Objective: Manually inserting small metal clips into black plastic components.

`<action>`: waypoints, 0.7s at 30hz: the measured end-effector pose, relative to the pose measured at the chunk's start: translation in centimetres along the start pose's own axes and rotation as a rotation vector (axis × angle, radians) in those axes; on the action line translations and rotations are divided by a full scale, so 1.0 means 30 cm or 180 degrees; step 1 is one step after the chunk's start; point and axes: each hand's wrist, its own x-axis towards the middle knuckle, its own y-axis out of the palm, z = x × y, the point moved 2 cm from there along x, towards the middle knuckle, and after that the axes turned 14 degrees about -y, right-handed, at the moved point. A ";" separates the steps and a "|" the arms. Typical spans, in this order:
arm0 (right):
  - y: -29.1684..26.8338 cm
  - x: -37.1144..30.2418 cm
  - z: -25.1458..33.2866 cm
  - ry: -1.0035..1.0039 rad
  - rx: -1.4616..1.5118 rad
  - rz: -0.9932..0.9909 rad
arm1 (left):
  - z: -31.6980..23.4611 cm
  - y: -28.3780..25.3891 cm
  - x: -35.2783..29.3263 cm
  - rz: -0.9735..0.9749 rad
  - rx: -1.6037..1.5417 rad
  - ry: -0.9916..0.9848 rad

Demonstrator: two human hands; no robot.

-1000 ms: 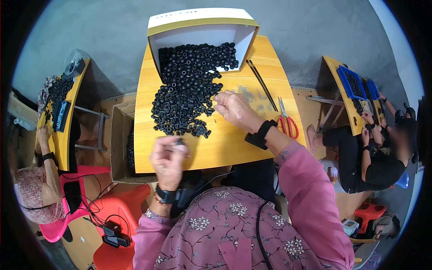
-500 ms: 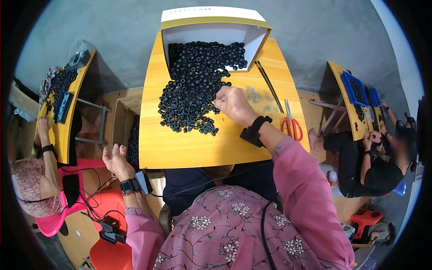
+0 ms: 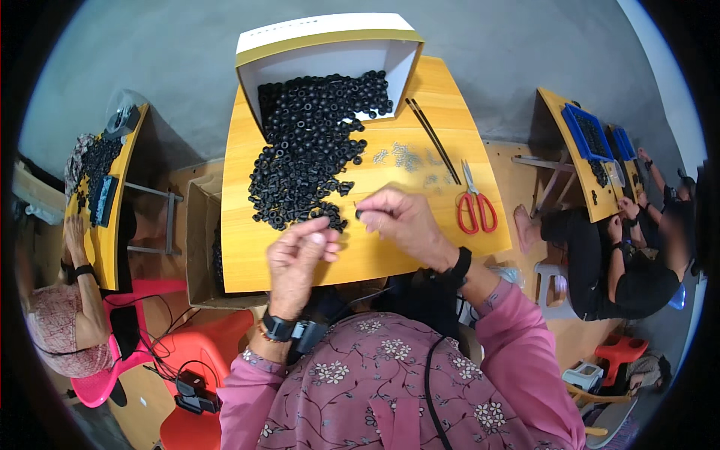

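My right hand (image 3: 405, 225) is over the near part of the yellow wooden table (image 3: 375, 268), its thumb and forefinger closed on a small black ring-shaped part (image 3: 359, 214). Just left of it, my left hand (image 3: 294, 259) is palm up at the near edge of the black pile, thumb and fingertips drawn together. Whatever lies between them is too small to make out. A large pile of black ring-shaped parts (image 3: 296, 169) spills from a white box lying on its side (image 3: 330, 45) onto the table.
Right of the pile lie small silvery pieces (image 3: 405, 157), two thin dark sticks (image 3: 433, 142) and red-handled scissors (image 3: 476, 210). A cardboard box (image 3: 201, 247) stands left of the table. People sit at side tables, left and right. A red chair (image 3: 199, 352) with cables is at lower left.
My right hand has drawn back from the pile toward me, a black part in its fingers. My left hand has come up from beside the table to meet it over the near edge.
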 end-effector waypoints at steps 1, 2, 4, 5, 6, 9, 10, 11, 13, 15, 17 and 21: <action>0.008 -0.027 -0.005 -0.0002 0.0006 -0.0023 | 0.027 0.036 0.009 0.0220 -0.0155 -0.0123; 0.016 -0.049 -0.012 -0.0187 0.0082 0.0022 | 0.053 0.065 0.016 0.0435 -0.0310 -0.0247; 0.004 -0.066 -0.015 -0.0369 0.0150 0.0029 | 0.078 0.102 0.030 0.0520 -0.0402 -0.0367; -0.006 -0.069 -0.009 -0.0660 -0.0234 0.0100 | 0.092 0.107 0.042 0.0554 -0.0553 -0.0384; -0.014 -0.071 -0.004 -0.0949 -0.0618 0.0177 | 0.103 0.110 0.053 0.0583 -0.0705 -0.0399; -0.034 -0.063 -0.017 -0.0909 -0.0637 0.0381 | 0.122 0.113 0.071 0.0650 -0.0826 -0.0532; -0.043 -0.059 -0.027 -0.0906 -0.0631 0.0385 | 0.130 0.114 0.075 0.0686 -0.0878 -0.0622; -0.050 -0.054 -0.040 -0.0888 -0.0503 0.0537 | 0.139 0.111 0.078 0.0678 -0.0882 -0.0623; -0.054 -0.028 -0.041 -0.0860 -0.0377 0.0695 | 0.158 0.108 0.081 0.0742 -0.0583 -0.0645; -0.067 0.010 -0.053 0.0481 -0.0206 0.0067 | 0.161 0.108 0.073 0.0755 -0.0288 -0.0497; -0.073 0.062 -0.095 0.0090 -0.0605 0.0045 | 0.165 0.109 0.068 0.0807 0.0125 -0.0395; -0.051 0.155 -0.163 -0.0853 -0.1618 0.0245 | 0.182 0.105 0.058 0.0740 0.0295 -0.0373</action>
